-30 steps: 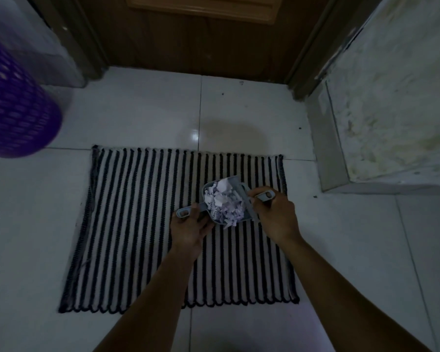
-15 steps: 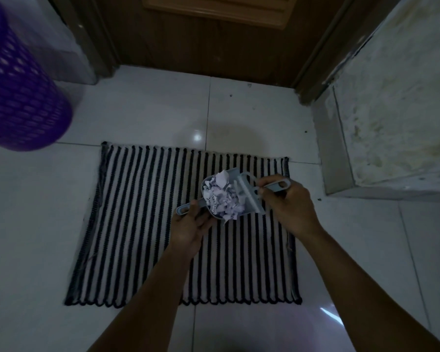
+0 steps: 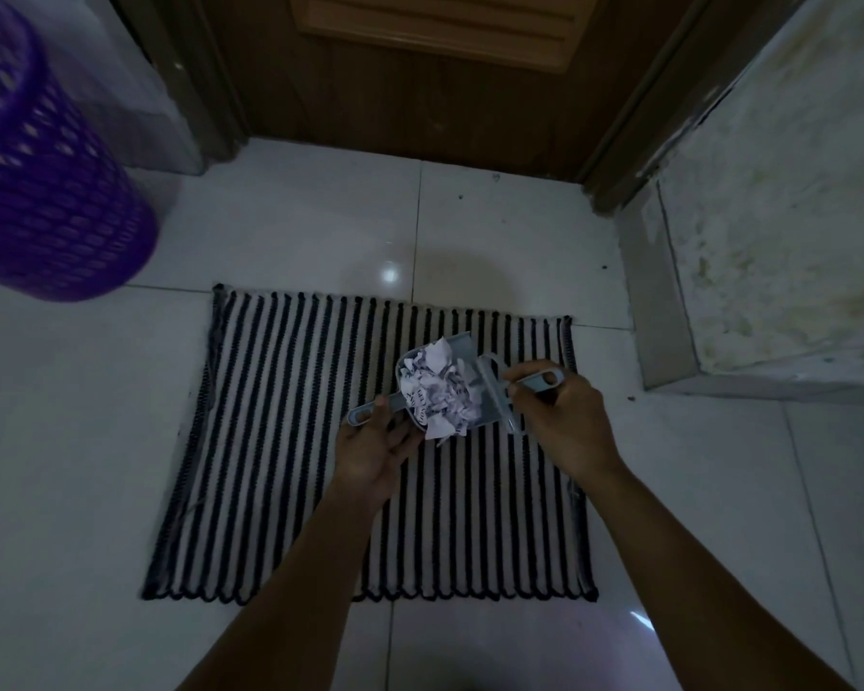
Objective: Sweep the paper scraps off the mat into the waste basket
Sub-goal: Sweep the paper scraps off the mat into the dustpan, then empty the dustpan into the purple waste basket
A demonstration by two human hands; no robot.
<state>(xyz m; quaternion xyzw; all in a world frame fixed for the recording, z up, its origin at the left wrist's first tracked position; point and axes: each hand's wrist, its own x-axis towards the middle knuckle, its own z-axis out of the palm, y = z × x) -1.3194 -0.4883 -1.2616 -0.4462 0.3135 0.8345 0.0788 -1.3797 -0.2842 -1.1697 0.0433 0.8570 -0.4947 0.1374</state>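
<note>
A black-and-white striped mat (image 3: pixel 290 441) lies on the tiled floor. Above its right half my left hand (image 3: pixel 372 448) holds the handle of a small grey dustpan (image 3: pixel 462 351). The pan is heaped with white paper scraps (image 3: pixel 440 391). My right hand (image 3: pixel 564 421) grips the handle of a small grey brush (image 3: pixel 500 396), whose head rests against the pan's right side, against the scraps. The purple mesh waste basket (image 3: pixel 46 192) stands at the far left, well apart from both hands.
A brown wooden door (image 3: pixel 420 82) closes the far side. A stained concrete ledge (image 3: pixel 779 251) rises at the right, just beyond the mat's right edge. White floor tiles (image 3: pixel 71 441) surround the mat.
The view has shifted right and up, bringing more of the purple basket into sight. Both hands have lifted the loaded dustpan and brush slightly, still held together.
</note>
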